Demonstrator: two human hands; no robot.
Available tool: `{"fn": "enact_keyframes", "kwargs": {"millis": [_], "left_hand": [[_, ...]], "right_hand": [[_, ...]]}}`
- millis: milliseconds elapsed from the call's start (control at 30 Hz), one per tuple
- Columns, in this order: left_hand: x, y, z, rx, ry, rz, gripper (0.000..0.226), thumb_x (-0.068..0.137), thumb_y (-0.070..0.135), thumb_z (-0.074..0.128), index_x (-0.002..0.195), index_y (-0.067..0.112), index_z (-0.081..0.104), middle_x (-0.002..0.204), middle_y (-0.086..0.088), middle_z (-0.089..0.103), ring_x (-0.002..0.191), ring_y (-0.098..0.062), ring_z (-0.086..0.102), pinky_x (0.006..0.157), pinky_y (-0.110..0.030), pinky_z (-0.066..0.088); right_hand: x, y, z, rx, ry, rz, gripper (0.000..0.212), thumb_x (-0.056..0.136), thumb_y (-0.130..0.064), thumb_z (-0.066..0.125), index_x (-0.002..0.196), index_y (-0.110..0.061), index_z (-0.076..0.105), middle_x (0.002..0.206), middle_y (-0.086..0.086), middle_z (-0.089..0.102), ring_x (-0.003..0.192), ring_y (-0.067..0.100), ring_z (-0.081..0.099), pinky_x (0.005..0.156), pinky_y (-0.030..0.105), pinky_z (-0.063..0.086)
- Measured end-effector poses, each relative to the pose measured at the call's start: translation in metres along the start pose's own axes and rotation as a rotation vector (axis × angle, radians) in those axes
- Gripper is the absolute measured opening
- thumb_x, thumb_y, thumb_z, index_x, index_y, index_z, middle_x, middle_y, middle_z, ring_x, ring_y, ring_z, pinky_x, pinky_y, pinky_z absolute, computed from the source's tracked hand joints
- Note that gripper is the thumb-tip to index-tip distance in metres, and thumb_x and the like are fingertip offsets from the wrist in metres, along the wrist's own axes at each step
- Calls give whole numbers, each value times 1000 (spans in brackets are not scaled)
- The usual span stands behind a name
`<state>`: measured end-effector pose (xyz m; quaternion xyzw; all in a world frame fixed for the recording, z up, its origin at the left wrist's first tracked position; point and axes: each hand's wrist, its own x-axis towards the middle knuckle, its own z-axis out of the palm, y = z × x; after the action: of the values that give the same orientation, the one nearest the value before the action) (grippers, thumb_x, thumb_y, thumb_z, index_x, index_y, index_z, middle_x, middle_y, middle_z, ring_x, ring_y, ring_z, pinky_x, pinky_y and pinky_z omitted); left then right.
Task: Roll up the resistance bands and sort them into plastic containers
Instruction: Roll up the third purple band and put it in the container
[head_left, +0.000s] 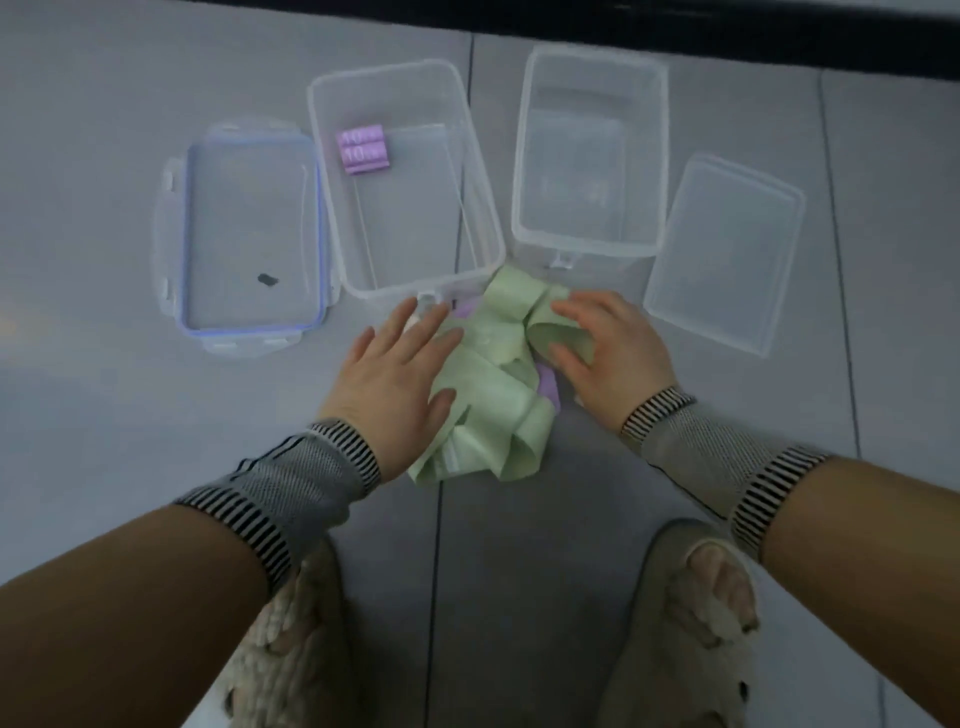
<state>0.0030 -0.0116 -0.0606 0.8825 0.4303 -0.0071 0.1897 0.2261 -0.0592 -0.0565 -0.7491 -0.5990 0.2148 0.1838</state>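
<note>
Head view shows the left hand (397, 371) flat and the right hand (605, 345) pinching soft, floppy green bands (498, 405); grab one loose end.

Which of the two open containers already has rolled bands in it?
The left container, beside the blue-sealed lid: purple rolls lie in its far-left corner. The right container holds none.
</note>
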Motion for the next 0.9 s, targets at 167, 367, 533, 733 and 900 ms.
{"fn": "enact_keyframes", "kwargs": {"millis": [167,367,533,733,900], "left_hand": [[1,17,25,22,-166,-177,71,87,43,54,148,25,21,159,0,3,146,-21,3,115,-46,19],[31,15,26,129,-213,-334,71,88,42,53,148,29,17,145,-4,36,128,-31,34,101,-44,34],[31,27,18,19,-207,-225,30,90,34,50,117,29,60,103,2,54,98,-25,54,81,-31,40],[3,43,13,-256,-185,-173,26,90,44,50,98,23,63,78,5,63,75,-20,60,73,-32,47],[17,30,19,-175,171,-374,28,88,28,57,112,14,54,117,-9,53,97,-31,54,79,-34,39]], "right_hand": [[-14,8,19,-57,-70,82,47,86,-30,64,129,-14,55,132,7,56,116,33,44,99,31,30],[17,6,30,-300,-210,116,71,86,-49,55,146,-31,23,137,2,49,120,30,36,95,42,33],[6,21,23,-414,-185,135,31,87,-36,49,113,-28,62,115,2,61,114,29,40,90,39,29],[-20,36,7,-355,-96,207,57,70,-56,35,95,-20,71,123,1,50,127,30,28,112,53,10],[-12,11,17,-271,4,-106,54,75,-47,45,115,-16,63,135,13,49,133,41,34,108,65,20]]}}
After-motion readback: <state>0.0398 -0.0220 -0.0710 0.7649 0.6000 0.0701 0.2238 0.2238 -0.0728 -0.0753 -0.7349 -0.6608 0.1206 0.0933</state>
